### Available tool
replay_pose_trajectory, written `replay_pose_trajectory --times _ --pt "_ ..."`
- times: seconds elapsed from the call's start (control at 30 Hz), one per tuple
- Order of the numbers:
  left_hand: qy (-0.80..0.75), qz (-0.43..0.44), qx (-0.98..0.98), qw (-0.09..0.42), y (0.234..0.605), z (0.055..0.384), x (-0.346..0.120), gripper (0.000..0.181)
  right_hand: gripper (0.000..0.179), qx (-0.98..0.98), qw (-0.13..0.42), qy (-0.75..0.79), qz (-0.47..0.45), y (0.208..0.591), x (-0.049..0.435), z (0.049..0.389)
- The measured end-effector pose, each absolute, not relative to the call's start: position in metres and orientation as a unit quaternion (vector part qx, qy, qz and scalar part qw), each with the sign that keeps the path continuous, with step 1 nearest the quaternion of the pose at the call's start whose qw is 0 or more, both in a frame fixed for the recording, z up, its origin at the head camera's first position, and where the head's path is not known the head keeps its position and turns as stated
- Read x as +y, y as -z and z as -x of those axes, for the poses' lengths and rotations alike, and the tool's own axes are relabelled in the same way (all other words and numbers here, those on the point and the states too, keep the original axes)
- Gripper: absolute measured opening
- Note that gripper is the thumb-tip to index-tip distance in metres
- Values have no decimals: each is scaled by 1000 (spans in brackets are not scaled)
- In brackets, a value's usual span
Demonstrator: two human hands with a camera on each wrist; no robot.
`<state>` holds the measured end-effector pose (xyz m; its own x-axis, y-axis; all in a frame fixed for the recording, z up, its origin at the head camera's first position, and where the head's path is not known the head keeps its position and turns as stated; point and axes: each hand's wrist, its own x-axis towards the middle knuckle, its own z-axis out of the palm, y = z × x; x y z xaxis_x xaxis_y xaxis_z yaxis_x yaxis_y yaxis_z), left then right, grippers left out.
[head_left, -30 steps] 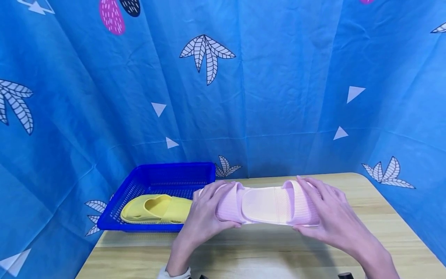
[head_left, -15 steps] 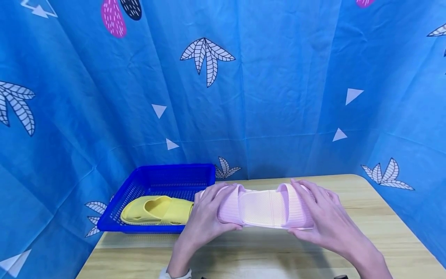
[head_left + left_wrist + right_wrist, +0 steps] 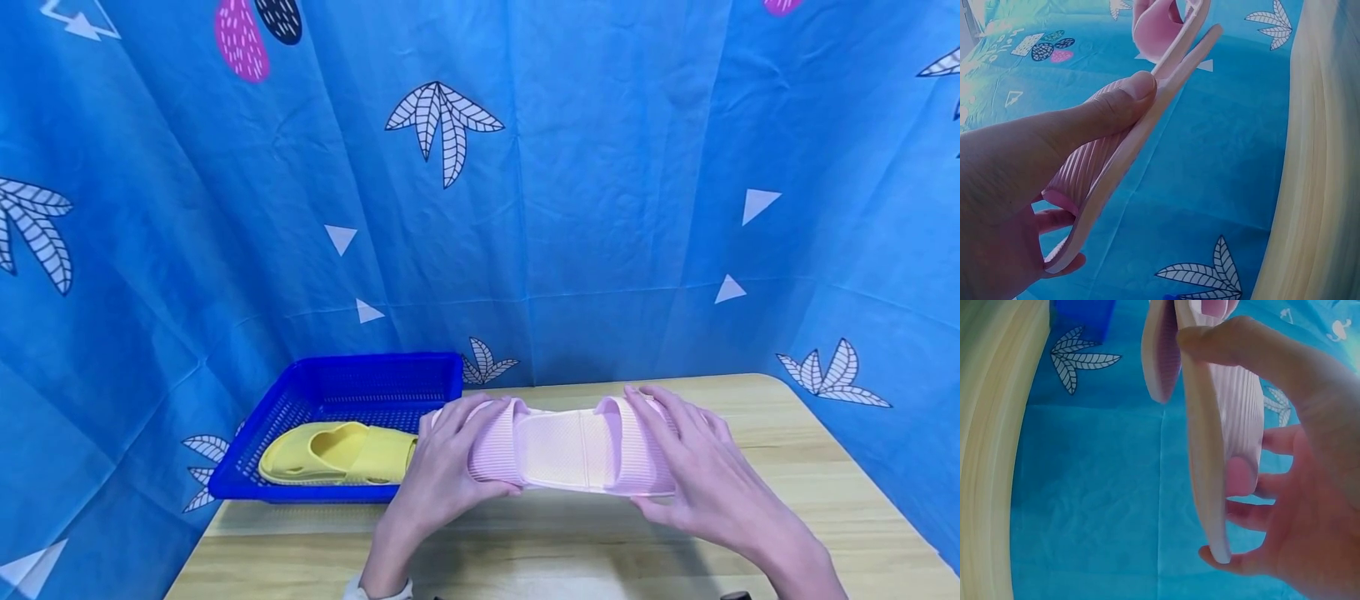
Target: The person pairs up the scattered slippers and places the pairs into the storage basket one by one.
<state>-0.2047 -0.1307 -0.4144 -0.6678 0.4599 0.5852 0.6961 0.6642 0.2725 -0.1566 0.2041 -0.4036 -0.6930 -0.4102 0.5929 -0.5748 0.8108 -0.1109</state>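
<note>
Two pale pink slide slippers with ribbed straps are held up over the table, soles overlapping and toes pointing opposite ways. My left hand [image 3: 438, 471] grips the left slipper [image 3: 497, 446] across its strap. At the other end, my right hand [image 3: 712, 479] holds the right slipper [image 3: 643, 450] the same way. In the left wrist view, the thumb lies along the edge of the left slipper [image 3: 1119, 156], and fingertips show under its end. The right wrist view has the thumb on the side of the right slipper [image 3: 1204, 450], fingers around its far side, with the other sole behind.
A blue plastic basket [image 3: 330, 493] stands at the back left of the wooden table [image 3: 795, 450]. Inside it lies a yellow clog-style slipper [image 3: 307, 457], its right end hidden behind my left hand. A blue patterned curtain [image 3: 600, 208] hangs behind and around the table.
My right hand has come a little to the left with its slipper, so the two straps are closer and the soles overlap more. The left hand has barely moved.
</note>
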Motion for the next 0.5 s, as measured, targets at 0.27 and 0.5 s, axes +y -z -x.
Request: replay_pose_trajectory --times 0.27,0.5 --pt "245 335 -882 222 415 203 -127 101 113 -913 268 -154 -265 403 202 154" --pt "245 341 -879 224 415 203 -124 101 113 -915 266 -150 -265 403 202 154"
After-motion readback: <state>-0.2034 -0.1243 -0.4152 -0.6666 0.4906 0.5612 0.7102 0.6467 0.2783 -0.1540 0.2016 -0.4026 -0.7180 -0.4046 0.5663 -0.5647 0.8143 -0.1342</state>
